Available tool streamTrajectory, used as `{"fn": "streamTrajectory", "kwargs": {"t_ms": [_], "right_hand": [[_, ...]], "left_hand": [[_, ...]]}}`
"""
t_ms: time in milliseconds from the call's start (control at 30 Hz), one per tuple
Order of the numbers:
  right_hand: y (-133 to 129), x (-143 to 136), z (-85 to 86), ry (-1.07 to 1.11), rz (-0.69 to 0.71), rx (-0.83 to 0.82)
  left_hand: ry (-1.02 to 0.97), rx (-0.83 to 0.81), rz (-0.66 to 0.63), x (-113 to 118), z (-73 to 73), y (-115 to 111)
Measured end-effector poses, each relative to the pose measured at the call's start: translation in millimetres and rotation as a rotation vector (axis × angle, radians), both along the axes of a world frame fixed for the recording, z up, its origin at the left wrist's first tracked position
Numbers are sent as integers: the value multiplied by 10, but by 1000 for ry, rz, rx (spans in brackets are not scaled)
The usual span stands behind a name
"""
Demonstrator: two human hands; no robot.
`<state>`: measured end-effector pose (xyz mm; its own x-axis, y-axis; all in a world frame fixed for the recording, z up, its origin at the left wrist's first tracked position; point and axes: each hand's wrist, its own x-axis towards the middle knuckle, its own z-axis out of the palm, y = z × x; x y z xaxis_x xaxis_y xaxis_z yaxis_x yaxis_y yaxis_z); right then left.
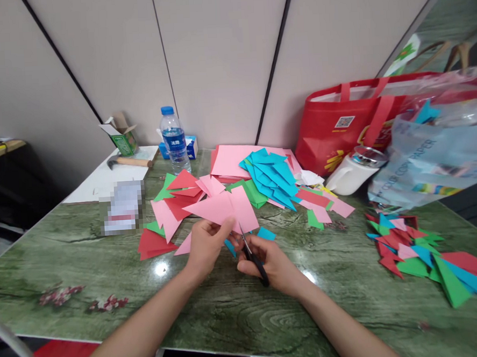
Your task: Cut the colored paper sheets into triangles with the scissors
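In the middle of the view, my left hand (209, 244) pinches a piece of pink paper (214, 208) between thumb and fingers, above the table. My right hand (270, 260) is closed round the black handles of a pair of scissors (249, 256). The blades point up and away from me and meet the lower edge of the pink paper, near my left fingertips. Behind the hands lie cut paper pieces: red ones (182, 182) on the left, a stack of blue ones (270, 174) and green ones (255, 194) beneath it.
Pink sheets (229, 160) lie at the back. Left stand a water bottle (175, 142), a tissue box (192, 147), a small green box (123, 137) and a hammer (130, 161). Right are a red bag (324, 127), a white mug (343, 176), a plastic bag (419, 156) and a scrap pile (408, 251).
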<state>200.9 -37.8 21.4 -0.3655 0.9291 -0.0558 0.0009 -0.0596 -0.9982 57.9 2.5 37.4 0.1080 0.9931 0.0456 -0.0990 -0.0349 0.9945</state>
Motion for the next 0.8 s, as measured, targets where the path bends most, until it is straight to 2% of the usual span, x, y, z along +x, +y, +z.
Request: {"fn": "streamTrajectory", "kwargs": {"t_ms": [800], "right_hand": [[-6, -16, -76, -16, -31, -57]], "left_hand": [[-11, -16, 4, 11, 14, -3]]}}
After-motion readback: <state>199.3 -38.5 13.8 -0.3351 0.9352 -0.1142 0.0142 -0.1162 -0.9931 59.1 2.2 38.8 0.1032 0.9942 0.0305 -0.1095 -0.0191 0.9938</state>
